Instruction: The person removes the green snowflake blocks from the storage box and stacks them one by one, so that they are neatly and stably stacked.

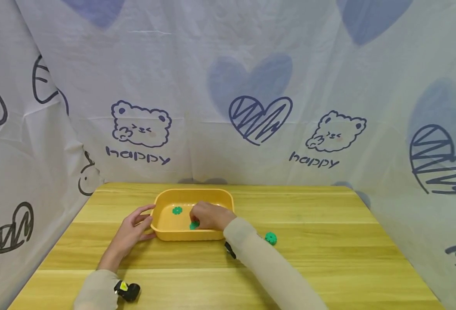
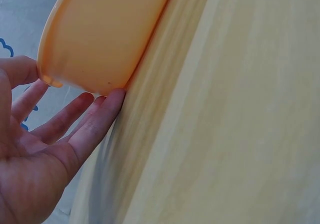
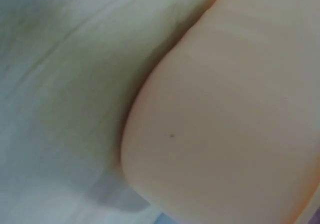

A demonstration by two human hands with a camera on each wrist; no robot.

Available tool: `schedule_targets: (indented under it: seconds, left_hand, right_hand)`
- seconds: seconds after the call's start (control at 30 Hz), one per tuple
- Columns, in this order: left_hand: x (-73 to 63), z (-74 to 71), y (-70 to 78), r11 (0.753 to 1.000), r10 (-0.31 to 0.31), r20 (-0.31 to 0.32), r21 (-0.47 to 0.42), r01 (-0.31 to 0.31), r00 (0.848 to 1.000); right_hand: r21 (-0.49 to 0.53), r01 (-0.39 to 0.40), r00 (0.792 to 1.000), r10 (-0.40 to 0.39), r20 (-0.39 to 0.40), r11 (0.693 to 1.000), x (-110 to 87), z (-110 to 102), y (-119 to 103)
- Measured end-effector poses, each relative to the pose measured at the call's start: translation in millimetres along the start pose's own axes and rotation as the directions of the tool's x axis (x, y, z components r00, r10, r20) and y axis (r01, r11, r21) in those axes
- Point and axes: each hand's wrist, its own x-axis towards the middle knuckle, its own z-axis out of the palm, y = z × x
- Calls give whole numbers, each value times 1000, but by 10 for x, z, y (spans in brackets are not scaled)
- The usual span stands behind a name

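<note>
A yellow plastic basin point(image 1: 212, 235) stands on the wooden table. My left hand point(image 1: 131, 230) touches its left end. In the left wrist view, the thumb of that hand point(image 2: 45, 154) is at the rim, and spread, nearly straight fingers rest against the wall. My right hand point(image 1: 210, 215) reaches down inside the basin, fingers curled, and pinches a green notched disc point(image 1: 194, 225) near the floor; its fingertips are partly hidden. Another green notched disc point(image 1: 177, 210) lies flat in the basin's left part. In the right wrist view, only the basin's outer wall point(image 3: 225, 114) and the table show.
A green notched piece point(image 1: 271, 238) lies on the table point(image 1: 321, 258) right of the basin, close to the right sleeve point(image 1: 266, 262). White cloth point(image 1: 196, 86) with printed hearts and bears hangs behind the table and along its sides.
</note>
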Motion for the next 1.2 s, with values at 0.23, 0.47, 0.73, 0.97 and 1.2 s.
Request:
schedule_targets:
  seconds: [0.23,0.47,0.73,0.97,1.2]
  left_hand:
    - [8,-6,-28,1000,2,-2,0,-2,1000]
    - [-1,-5,-52,1000,-2,1,-4,2,1000]
    - [10,-4,-24,1000,-2,-6,7,2,1000]
    - [5,2,-10,1000,5,-12,8,-5,1000]
    - [4,-3,-13,1000,12,-14,2,-12,1000]
  right_hand:
    - [7,-11,1000,11,-13,1000,-52,-21,22]
    - [195,-75,993,92,-79,978,-211,-87,144]
    - [224,-71,971,119,-207,972,-542,-326,231]
    - [224,-128,951,183,-250,966,-1062,-430,277]
    - [196,-236,926,281,-250,952,-1572,-399,368]
